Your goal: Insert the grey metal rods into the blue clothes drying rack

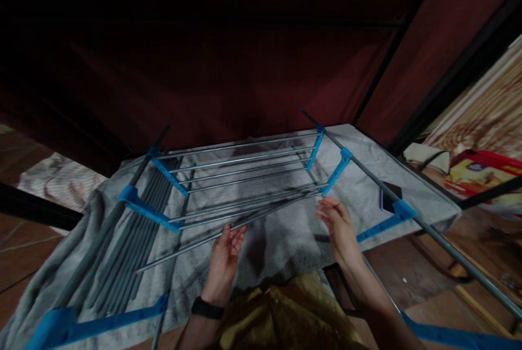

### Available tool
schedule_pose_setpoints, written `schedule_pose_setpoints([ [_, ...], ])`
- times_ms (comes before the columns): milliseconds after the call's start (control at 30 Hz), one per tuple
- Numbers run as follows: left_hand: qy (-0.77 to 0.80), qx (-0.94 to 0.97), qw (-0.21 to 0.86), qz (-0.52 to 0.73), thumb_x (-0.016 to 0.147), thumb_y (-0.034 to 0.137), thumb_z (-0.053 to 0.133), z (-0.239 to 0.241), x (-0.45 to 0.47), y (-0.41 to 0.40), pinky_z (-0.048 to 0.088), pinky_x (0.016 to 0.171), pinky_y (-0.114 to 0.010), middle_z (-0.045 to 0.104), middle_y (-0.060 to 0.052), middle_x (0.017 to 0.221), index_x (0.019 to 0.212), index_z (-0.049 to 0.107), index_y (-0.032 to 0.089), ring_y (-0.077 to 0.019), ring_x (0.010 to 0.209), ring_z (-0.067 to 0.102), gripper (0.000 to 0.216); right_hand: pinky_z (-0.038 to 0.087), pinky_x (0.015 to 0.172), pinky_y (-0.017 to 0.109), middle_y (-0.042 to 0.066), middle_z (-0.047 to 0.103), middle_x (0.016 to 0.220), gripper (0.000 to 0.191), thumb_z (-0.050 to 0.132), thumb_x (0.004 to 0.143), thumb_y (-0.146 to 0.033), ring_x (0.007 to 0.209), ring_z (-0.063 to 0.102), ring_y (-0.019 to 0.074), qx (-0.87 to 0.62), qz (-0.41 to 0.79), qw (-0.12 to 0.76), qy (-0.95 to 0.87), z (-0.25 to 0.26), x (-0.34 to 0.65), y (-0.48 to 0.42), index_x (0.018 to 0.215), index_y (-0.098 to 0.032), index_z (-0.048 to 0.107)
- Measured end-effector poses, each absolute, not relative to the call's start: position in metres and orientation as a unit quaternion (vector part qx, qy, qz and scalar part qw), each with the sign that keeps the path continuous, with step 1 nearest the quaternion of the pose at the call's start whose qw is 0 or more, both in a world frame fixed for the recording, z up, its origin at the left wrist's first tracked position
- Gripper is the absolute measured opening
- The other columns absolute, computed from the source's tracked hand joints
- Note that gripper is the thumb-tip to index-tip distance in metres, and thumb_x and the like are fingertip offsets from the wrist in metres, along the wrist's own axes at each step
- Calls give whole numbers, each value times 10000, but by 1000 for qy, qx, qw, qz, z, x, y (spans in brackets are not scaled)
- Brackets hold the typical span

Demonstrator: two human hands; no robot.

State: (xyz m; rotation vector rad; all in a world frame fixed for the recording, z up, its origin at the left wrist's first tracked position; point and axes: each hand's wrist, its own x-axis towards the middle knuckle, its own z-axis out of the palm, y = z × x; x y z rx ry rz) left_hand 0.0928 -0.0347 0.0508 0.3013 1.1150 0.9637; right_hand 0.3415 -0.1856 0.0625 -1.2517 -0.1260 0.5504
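Note:
My left hand (pixel 227 249), with a dark band on its wrist, is closed on a thin grey metal rod (pixel 191 249). The rod slants up to the right, its near left end free and its far end by a blue plastic bracket (pixel 336 172). Just below that bracket is my right hand (pixel 337 225), fingers curved and apart, with nothing seen in them. Both hands are at a rack frame of grey tubes and blue brackets. Several rods span its two sides. On the left, a blue bracket (pixel 150 213) faces the slanting rod's free end but stands apart from it.
Several loose grey rods (pixel 136 236) lie side by side on a grey blanket (pixel 281 241). A phone (pixel 389 198) rests on the blanket at right, near the right side tube (pixel 367 168). A dark red panel (pixel 244 78) stands behind. A red-and-yellow package (pixel 483 173) lies far right.

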Motion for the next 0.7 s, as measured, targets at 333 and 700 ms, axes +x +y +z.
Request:
schedule_pose_setpoints([
  [333,515,169,733,412,1092,86,641,46,100,-44,656,720,-233,776,-65,745,783,684,169,-179,748,831,324,675,897,326,6,793,840,450,1054,609,-405,864,780,200,-470,379,797,21,-2,336,-157,857,-239,719],
  [700,511,120,699,484,1052,76,680,42,79,-27,653,747,-229,773,-22,763,838,702,186,-125,670,759,242,737,871,348,-18,809,845,432,1066,625,-412,834,811,210,-468,350,810,52,-29,358,-160,849,-284,720],
])
